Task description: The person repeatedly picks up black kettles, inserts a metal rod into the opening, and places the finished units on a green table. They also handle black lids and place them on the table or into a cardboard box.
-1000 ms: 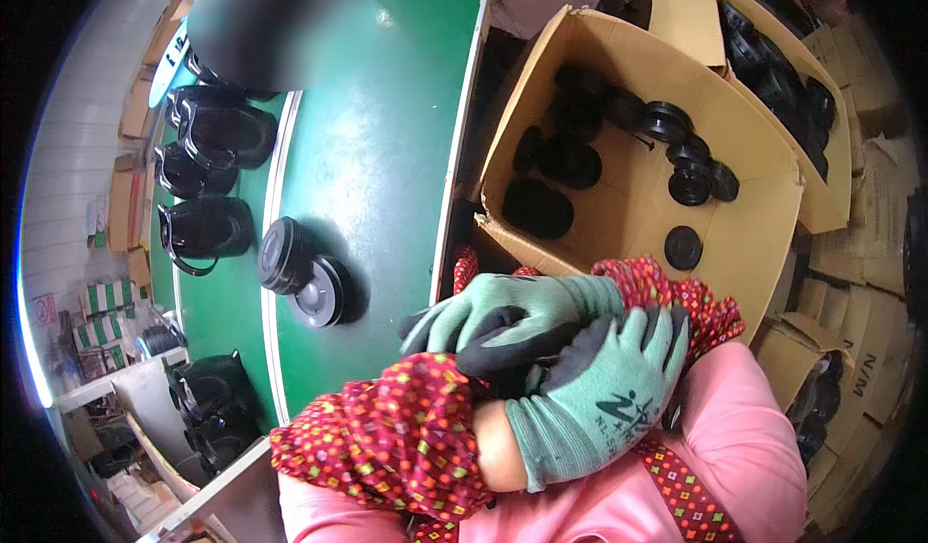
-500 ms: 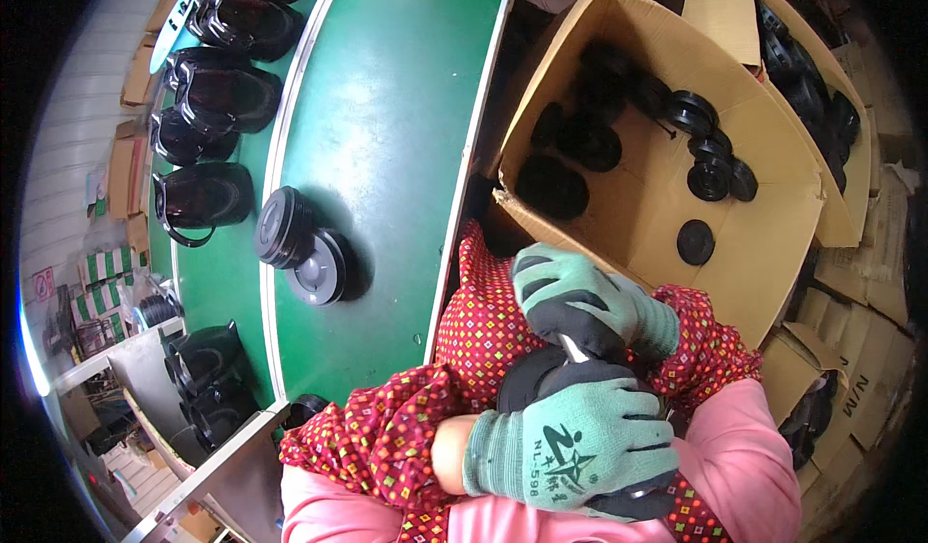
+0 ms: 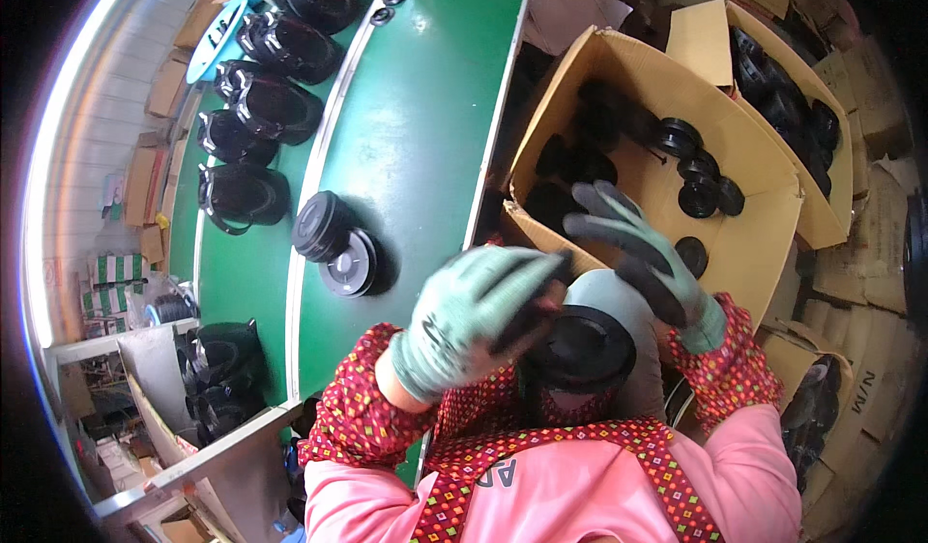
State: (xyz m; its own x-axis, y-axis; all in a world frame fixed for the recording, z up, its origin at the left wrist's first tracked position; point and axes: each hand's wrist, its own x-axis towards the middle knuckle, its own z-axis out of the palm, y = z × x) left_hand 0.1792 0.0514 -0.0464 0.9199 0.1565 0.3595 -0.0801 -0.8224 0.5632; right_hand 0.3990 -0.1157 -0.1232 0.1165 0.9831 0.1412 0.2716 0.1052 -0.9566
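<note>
A black round lidded piece (image 3: 585,348) rests at my lap against my grey-clad leg (image 3: 628,316). My left hand (image 3: 474,316), in a green glove with dark fingertips, hovers just left of it. Motion blurs its bent fingers, so I cannot make out whether anything is in them. Above and to the right of the piece, my right hand (image 3: 643,258), gloved the same way, has its fingers stretched apart and holds nothing. It is near the edge of a cardboard box (image 3: 749,263) containing several black round parts (image 3: 698,197).
To the left runs a green work table (image 3: 406,146) with a metal edge. Two stacks of black round lids (image 3: 350,263) stand on it. Several glossy black pitcher-like bodies (image 3: 244,195) line its far-left side. Another carton (image 3: 701,45) of black parts sits behind the box.
My hands were together over my lap, with a shiny metal shaft between them. They have come apart and risen, uncovering the black round piece. The view has shifted slightly.
</note>
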